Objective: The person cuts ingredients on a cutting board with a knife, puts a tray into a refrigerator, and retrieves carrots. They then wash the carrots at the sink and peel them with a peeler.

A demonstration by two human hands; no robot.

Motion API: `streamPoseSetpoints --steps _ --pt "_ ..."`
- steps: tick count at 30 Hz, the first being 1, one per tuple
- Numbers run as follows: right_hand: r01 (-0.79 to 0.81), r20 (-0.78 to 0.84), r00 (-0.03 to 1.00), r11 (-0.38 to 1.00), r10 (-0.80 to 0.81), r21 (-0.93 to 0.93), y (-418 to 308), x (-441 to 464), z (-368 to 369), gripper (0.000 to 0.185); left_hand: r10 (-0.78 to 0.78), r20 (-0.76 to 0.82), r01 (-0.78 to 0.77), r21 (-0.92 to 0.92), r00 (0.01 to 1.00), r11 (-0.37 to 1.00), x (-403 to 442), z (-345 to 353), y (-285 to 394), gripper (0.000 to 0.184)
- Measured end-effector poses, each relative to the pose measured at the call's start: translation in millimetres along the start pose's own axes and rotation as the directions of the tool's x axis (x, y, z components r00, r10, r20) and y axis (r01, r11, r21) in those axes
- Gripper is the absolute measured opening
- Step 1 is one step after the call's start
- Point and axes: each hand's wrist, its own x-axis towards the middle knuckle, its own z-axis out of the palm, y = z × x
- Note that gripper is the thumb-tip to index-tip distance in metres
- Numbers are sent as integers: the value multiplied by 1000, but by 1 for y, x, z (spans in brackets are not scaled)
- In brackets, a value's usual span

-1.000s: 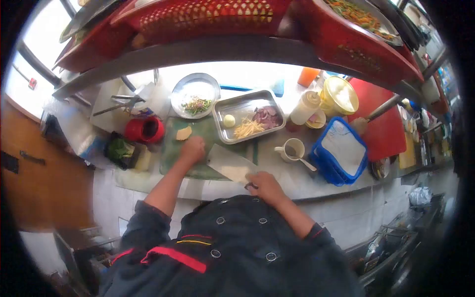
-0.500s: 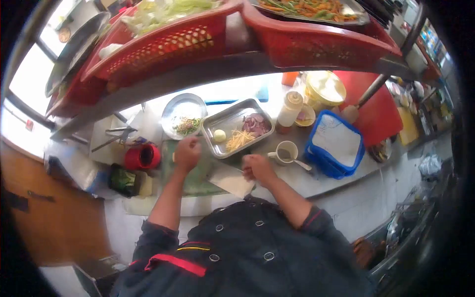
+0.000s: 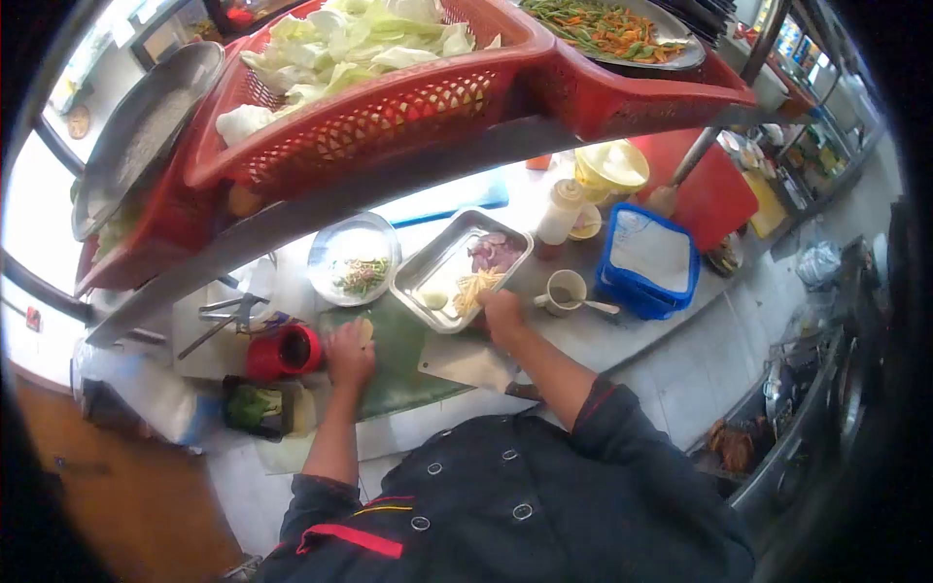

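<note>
My left hand point(image 3: 349, 356) is over the left part of the green cutting board point(image 3: 408, 355), fingers stretched out and slightly blurred. A small pale slice point(image 3: 365, 332) lies by its thumb side. My right hand point(image 3: 502, 319) is closed at the near right rim of a metal tray point(image 3: 424, 264); its fingertips are partly hidden. Inside the tray are pale yellow strips point(image 3: 476, 290), sliced purplish onion point(image 3: 494, 255) and a pale round piece point(image 3: 432, 296). A cleaver point(image 3: 468, 361) with a broad blade lies on the board, its dark handle toward me.
A plate with chopped greens point(image 3: 362, 280) is behind the board. To the right stand a mug point(image 3: 564, 291) with a spoon, a squeeze bottle point(image 3: 561, 214) and a blue tub point(image 3: 649, 260). On the left is a red container point(image 3: 284, 352). Red baskets point(image 3: 379, 107) sit on the overhead shelf.
My left hand has come down and left, its fingers now stretched out beside the pale slice. My right hand has reached the tray, which is turned slightly. The camera view has tilted.
</note>
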Motion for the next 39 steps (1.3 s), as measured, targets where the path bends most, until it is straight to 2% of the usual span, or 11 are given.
streamPoseSetpoints --steps 5,6,8,10,13,17,19,21,25,35,39 --pt "149 30 989 972 -146 -182 -31 -88 -21 19 88 271 -110 66 959 992 21 -5 -8 48" --pt "218 26 974 910 -224 -352 -42 -110 -25 20 113 161 -127 83 981 988 19 11 -30 45" --pt "81 -24 996 974 -88 -211 -51 -146 -38 21 183 74 -189 76 980 979 14 19 -24 42" --pt "108 8 994 994 -108 14 -37 -165 -54 22 -2 -226 -84 -368 974 926 19 -34 20 44" --pt "122 -61 990 983 -131 -135 -24 -197 -83 21 -12 -206 -66 -368 978 928 24 -74 74 47" --pt "188 -73 978 979 -193 -76 -28 -240 -115 20 401 -313 -470 -186 861 863 18 -106 156 47" --pt "178 -107 974 968 -198 -176 -24 -248 -140 19 458 -224 -509 -350 861 786 6 -111 203 49" --pt "318 -96 945 947 -313 40 7 -244 -159 21 497 -204 -536 -376 844 756 -7 -109 245 50" --pt "388 -185 898 917 -399 -93 11 -284 -240 21 603 215 -589 -134 768 797 -41 -102 357 49" --pt "394 -525 777 919 -347 -23 63 -329 -417 28 888 124 -830 -318 442 457 -121 -47 572 65" --pt "340 -585 793 920 -170 193 91 -334 -464 28 840 89 -738 -435 535 516 -108 -21 588 61"
